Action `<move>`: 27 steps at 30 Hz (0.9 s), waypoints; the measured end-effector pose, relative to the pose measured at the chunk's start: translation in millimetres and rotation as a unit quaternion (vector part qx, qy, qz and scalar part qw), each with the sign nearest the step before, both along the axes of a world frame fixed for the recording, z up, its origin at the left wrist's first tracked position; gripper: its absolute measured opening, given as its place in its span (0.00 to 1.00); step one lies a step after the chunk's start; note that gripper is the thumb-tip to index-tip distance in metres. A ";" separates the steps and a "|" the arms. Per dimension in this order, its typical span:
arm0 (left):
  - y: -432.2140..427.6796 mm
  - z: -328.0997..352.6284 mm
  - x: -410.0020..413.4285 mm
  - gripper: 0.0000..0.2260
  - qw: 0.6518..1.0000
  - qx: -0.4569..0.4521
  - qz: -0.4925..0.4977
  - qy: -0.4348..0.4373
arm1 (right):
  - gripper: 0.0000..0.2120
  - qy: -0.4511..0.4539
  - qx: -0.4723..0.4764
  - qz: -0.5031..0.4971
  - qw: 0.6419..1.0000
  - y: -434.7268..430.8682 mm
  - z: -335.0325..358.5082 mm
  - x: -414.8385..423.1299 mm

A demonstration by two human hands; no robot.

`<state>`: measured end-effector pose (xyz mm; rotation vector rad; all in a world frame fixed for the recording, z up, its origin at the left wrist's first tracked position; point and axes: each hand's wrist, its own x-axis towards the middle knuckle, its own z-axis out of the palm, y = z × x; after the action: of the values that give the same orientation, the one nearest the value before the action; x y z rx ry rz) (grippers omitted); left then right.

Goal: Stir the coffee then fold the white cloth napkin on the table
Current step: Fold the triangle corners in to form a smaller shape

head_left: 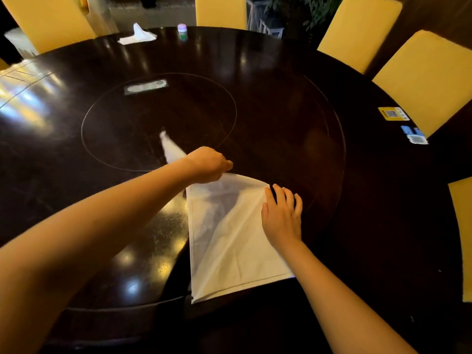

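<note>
1. The left hand (208, 164) is closed in a pinch on the far top edge of the white napkin (229, 241), knuckles up, holding that edge just off the table (281, 103).
2. The right hand (282, 215) lies flat and open, fingers spread a little, pressing the napkin's right edge near its far right corner; the fingertips reach past the cloth onto the dark wood.
3. The napkin is thin, white and partly see-through, folded into a long shape with a diagonal crease running from the far right corner toward the near left. Its near end hangs slightly over the near edge of the table.
4. A white blurred strip of cloth (171, 146) sticks out beyond the left wrist toward the table's middle; whether it belongs to the same napkin cannot be told.
5. The table is round, dark and glossy, with a circular inset at its middle.
6. At the far edge sit another folded white cloth (138, 35) and a small jar (182, 31).
7. Near the right edge lie a yellow card (392, 113) and a blue-and-white card (413, 135).
8. Yellow chairs (424, 80) ring the table.
</note>
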<state>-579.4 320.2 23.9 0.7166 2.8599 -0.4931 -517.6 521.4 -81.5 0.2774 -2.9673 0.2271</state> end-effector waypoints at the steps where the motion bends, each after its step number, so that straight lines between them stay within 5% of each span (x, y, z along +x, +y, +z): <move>1: 1.8 6.3 8.5 0.13 1.000 -0.006 -0.001 -0.002 | 0.20 -0.007 -0.002 0.002 1.000 0.1 0.8 0.4; 6: 29.2 2.5 67.2 0.11 1.000 -0.004 0.001 -0.019 | 0.20 -0.022 -0.013 0.011 1.000 0.4 2.8 1.2; 13: 48.5 -47.9 103.6 0.12 0.977 0.142 0.138 -0.080 | 0.21 -0.005 -0.017 0.004 1.000 -2.4 2.0 3.1; 16: 35.4 -44.8 105.3 0.11 0.928 0.312 0.202 -0.008 | 0.22 -0.008 -0.039 0.005 0.999 -0.2 -0.7 3.0; 19: 3.4 -38.3 107.6 0.11 0.881 0.364 0.297 0.063 | 0.22 -0.006 -0.047 0.004 0.999 -0.4 -0.6 4.3; 23: -20.7 -43.3 134.9 0.20 0.816 0.351 0.457 -0.046 | 0.22 -0.006 -0.023 0.010 1.000 -1.2 -0.1 3.9; 27: -13.9 -45.5 164.2 0.24 0.721 0.444 0.523 -0.093 | 0.20 -0.010 -0.015 0.008 1.000 -2.2 -0.2 3.2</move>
<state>-415.2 306.3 -21.6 -0.8104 2.5633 1.0715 -514.4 519.3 -81.7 0.2961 -2.9794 0.2770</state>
